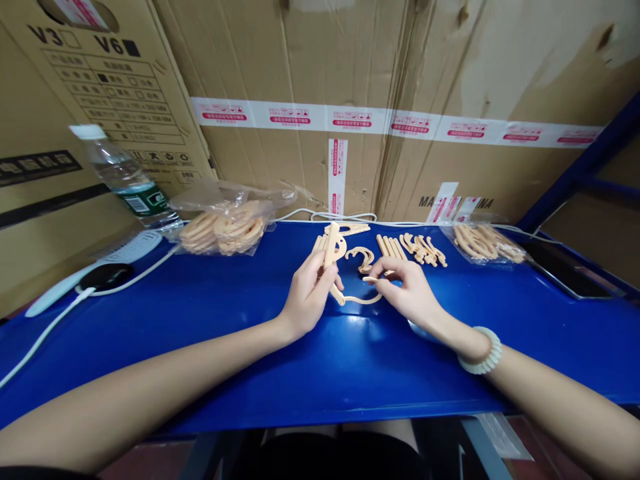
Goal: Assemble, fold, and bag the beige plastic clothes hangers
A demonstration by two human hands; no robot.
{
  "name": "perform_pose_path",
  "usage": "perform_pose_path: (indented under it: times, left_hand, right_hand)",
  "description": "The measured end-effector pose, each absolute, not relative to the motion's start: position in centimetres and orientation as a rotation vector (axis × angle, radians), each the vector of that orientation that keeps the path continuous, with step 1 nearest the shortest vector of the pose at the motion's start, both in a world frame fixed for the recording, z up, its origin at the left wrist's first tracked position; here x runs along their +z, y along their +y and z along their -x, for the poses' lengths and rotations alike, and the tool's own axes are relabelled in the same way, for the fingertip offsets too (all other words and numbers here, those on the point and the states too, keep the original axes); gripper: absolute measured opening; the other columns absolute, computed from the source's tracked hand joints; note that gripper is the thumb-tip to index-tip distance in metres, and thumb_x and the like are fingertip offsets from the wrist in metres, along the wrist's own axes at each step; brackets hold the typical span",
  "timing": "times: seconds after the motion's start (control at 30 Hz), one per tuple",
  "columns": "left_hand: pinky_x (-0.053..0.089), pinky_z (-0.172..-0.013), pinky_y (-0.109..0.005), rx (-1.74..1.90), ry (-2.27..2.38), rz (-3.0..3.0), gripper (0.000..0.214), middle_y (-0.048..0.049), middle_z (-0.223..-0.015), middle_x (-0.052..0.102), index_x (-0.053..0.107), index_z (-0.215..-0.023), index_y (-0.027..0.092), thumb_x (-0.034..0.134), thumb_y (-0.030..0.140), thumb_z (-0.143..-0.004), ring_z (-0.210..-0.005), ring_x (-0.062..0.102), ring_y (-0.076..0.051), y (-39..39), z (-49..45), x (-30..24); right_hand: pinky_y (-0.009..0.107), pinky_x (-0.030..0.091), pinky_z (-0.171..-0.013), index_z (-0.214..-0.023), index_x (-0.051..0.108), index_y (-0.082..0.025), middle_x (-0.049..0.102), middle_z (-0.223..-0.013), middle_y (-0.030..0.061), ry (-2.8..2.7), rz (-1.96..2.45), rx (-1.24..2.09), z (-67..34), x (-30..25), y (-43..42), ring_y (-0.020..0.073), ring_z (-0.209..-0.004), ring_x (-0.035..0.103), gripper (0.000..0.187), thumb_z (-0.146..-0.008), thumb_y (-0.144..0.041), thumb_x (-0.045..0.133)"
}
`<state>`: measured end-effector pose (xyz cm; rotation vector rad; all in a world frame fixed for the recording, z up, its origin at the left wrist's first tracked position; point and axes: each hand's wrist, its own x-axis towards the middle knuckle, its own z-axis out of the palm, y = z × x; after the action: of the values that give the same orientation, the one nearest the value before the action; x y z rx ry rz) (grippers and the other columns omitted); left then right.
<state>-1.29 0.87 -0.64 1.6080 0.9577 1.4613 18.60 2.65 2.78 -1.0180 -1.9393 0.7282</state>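
My left hand (313,290) is wrapped round a beige plastic hanger (331,243), its straight bar tilted upright and a rounded loop showing beside it. A thin curved arm (363,301) runs from the bar's lower end towards my right hand (403,287). The thumb and fingers of that hand pinch a slim beige curved piece (370,279); whether it is the same arm I cannot tell. Just beyond the hands lie beige hooks (364,257), a row of straight bars (391,247) and a pile of small curved parts (424,249).
Bagged beige parts lie at left (225,227) and right (483,241). A water bottle (133,177), a pale comb (130,248) and a black puck (106,277) with a white cable stand left. A phone (567,270) lies right. Cardboard (300,60) walls the blue table (240,380).
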Motion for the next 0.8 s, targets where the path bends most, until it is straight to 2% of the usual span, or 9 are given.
perform_pose_path:
  times: [0.13,0.23,0.3,0.37,0.5,0.63,0.8]
  left_hand:
    - [0.048,-0.074,-0.028,1.504,1.023,-1.707,0.023,-0.0044,-0.082,0.056,0.067,-0.085,0.018,0.053,0.033,-0.097,-0.079,0.057,-0.019,0.70,1.36,-0.24]
    - [0.049,-0.069,-0.027,1.497,1.017,-1.758,0.027,-0.0040,-0.083,0.054,0.065,-0.079,0.017,0.054,0.035,-0.097,-0.075,0.056,-0.018,0.65,1.35,-0.01]
    - [0.050,-0.066,-0.026,1.487,0.994,-1.800,0.027,-0.0037,-0.086,0.054,0.065,-0.083,0.017,0.052,0.036,-0.098,-0.073,0.056,-0.016,0.66,1.35,-0.01]
    - [0.052,-0.065,-0.025,1.478,0.969,-1.858,0.025,-0.0043,-0.089,0.056,0.067,-0.090,0.017,0.050,0.034,-0.099,-0.075,0.057,-0.015,0.68,1.35,-0.11]
    - [0.054,-0.066,-0.024,1.426,0.922,-1.953,0.023,-0.0062,-0.097,0.060,0.068,-0.110,0.018,0.051,0.030,-0.099,-0.081,0.060,-0.016,0.68,1.33,-0.47]
    - [0.054,-0.067,-0.025,1.394,0.907,-2.021,0.027,-0.0066,-0.098,0.061,0.067,-0.118,0.016,0.053,0.028,-0.098,-0.081,0.061,-0.016,0.60,1.29,-0.77]
    - [0.052,-0.068,-0.025,1.439,0.967,-2.048,0.027,-0.0064,-0.098,0.062,0.066,-0.120,0.015,0.052,0.025,-0.099,-0.075,0.060,-0.014,0.59,1.25,-0.91]
  right_hand:
    - [0.038,0.050,-0.069,-0.081,0.068,-0.027,0.071,-0.086,0.0002,-1.917,0.991,0.769,-18.48,2.89,2.42,0.0236,-0.081,0.064,0.018,-0.072,-0.017,0.056]
    - [0.038,0.050,-0.075,-0.077,0.069,-0.023,0.072,-0.087,0.0021,-1.935,1.000,0.745,-18.55,3.06,2.31,0.0229,-0.085,0.065,0.018,-0.073,-0.015,0.054]
    - [0.038,0.051,-0.077,-0.080,0.070,-0.021,0.072,-0.088,0.0043,-1.920,1.010,0.739,-18.54,3.18,2.25,0.0218,-0.086,0.066,0.016,-0.077,-0.016,0.056]
    - [0.036,0.052,-0.079,-0.092,0.071,-0.019,0.072,-0.092,0.0059,-1.882,0.967,0.788,-18.45,3.24,2.17,0.0204,-0.086,0.066,0.014,-0.083,-0.022,0.060]
    - [0.035,0.054,-0.084,-0.107,0.069,-0.021,0.070,-0.101,0.0056,-1.793,0.810,0.949,-18.16,3.16,2.08,0.0182,-0.090,0.065,0.024,-0.086,-0.034,0.069]
    - [0.033,0.055,-0.083,-0.095,0.068,-0.020,0.070,-0.097,0.0046,-1.717,0.794,1.047,-18.15,3.03,2.28,0.0181,-0.090,0.066,0.020,-0.086,-0.038,0.072]
    - [0.033,0.056,-0.078,-0.090,0.057,-0.021,0.070,-0.087,0.0026,-1.634,0.761,1.147,-18.40,2.92,2.62,0.0166,-0.081,0.068,0.023,-0.093,-0.042,0.065]
